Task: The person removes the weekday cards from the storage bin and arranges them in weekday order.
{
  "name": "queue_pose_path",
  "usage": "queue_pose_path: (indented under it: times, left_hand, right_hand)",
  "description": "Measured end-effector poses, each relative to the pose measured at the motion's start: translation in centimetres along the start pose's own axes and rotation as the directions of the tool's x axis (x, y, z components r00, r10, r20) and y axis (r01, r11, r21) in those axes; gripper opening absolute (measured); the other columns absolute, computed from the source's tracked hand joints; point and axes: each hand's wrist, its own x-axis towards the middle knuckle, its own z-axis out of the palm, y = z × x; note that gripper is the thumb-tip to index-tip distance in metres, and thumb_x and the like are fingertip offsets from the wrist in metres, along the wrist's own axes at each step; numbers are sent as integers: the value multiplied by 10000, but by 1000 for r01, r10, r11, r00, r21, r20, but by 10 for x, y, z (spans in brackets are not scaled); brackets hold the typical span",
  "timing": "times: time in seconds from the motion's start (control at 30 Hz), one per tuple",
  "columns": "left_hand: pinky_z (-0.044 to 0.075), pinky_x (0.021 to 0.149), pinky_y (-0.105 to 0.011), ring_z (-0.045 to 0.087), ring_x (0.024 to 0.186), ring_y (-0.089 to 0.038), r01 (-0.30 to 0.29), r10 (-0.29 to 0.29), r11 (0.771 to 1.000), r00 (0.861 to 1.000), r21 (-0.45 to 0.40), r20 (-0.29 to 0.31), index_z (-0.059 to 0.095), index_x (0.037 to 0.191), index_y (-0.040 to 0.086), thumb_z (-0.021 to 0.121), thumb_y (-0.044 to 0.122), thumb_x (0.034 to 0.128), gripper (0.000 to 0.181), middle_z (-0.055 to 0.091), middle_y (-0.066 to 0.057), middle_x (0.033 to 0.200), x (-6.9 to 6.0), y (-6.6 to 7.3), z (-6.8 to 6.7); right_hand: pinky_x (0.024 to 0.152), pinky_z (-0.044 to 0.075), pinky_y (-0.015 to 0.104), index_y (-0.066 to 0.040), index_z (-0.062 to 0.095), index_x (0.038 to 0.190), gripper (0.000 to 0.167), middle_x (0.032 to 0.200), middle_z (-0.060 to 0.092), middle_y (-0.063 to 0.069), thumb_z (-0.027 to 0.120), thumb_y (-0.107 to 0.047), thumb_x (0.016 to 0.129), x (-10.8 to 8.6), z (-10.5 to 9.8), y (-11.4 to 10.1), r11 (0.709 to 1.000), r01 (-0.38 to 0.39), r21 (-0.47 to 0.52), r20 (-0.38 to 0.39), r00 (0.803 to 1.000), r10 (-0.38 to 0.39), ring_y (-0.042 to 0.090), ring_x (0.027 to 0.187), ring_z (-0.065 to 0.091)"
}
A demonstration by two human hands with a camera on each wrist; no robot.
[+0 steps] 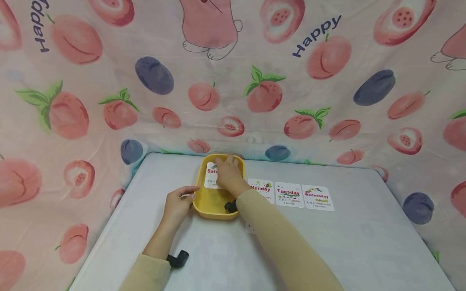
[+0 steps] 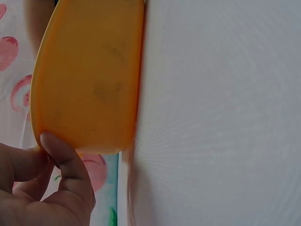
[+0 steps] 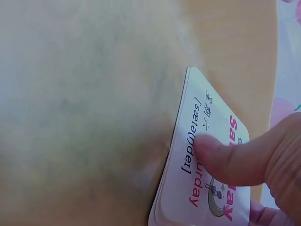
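A yellow tray (image 1: 214, 215) stands near the back edge of the table. My left hand (image 1: 177, 205) pinches its left rim between thumb and fingers; the left wrist view shows the thumb and a fingertip at the tray's corner (image 2: 89, 80). Inside the tray, my right hand (image 1: 230, 174) pinches a small stack of cards, with a Saturday card (image 1: 211, 178) on top. The right wrist view shows the thumb (image 3: 235, 160) lying across the print of the Saturday card (image 3: 176, 188), with more card edges beneath it. The fingers under the stack are mostly hidden.
Right of the tray lie a Monday card (image 1: 263, 189), a Tuesday card (image 1: 289, 195) and a Wednesday card (image 1: 318, 198) in a row. Another card (image 1: 249, 229) is mostly covered by my right sleeve. A patterned cloth (image 1: 233, 101) hangs behind the table.
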Motion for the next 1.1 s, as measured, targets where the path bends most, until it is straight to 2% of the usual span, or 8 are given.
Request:
queue_pose_path:
  times: [0.13,0.33,0.5,0.6,0.83,1.1]
  left_hand:
    - [548,694,-206,648,971,-227,0,0,1000,1000,-2,-7,776,1273,76,622,3,1031,296,671,-179,1300,1,0,0]
    - [545,683,-209,649,940,-213,-5,5,1000,1000,-3,-13,778,1266,61,625,-8,1021,297,679,-188,1290,1,1,1]
    - [541,693,-211,640,923,-197,-3,3,1000,1000,4,-12,778,1268,70,624,0,1024,297,674,-179,1278,1,0,1]
    - [544,700,-221,635,908,-187,-1,1,1000,1000,4,-13,781,1267,79,632,5,1027,292,670,-166,1285,1,0,1]
    - [557,708,-243,631,886,-177,-1,1,1000,1000,11,-16,783,1265,90,641,13,1027,287,675,-147,1297,0,-1,2]
    - [556,712,-221,637,950,-198,16,-15,1000,1000,27,-16,773,1290,99,623,29,1043,297,667,-148,1317,-1,1,2]
  right_hand:
    - [1083,525,424,-249,534,1506,628,1425,431,190,778,-108,945,0,-3,-1,1000,-11,7,-36,999,11,352,1257,458]
    - [1118,507,404,-193,626,1438,549,1375,521,149,792,-106,922,1,-8,-2,1000,-8,28,-119,993,12,305,1206,535]
    - [1157,500,397,-169,668,1407,524,1435,524,112,798,-82,908,3,-11,0,997,-7,72,-155,988,18,273,1264,559]
    - [1142,515,394,-162,689,1384,501,1427,532,93,795,-64,904,5,-11,1,995,-3,99,-171,985,20,264,1246,577]
    - [1123,545,387,-102,735,1307,434,1388,595,65,696,52,903,7,-13,6,971,6,238,-200,979,42,245,1189,629]
    - [1140,528,432,-104,791,1222,374,1358,665,41,700,53,894,3,-21,6,951,-10,309,-228,970,84,297,1232,648]
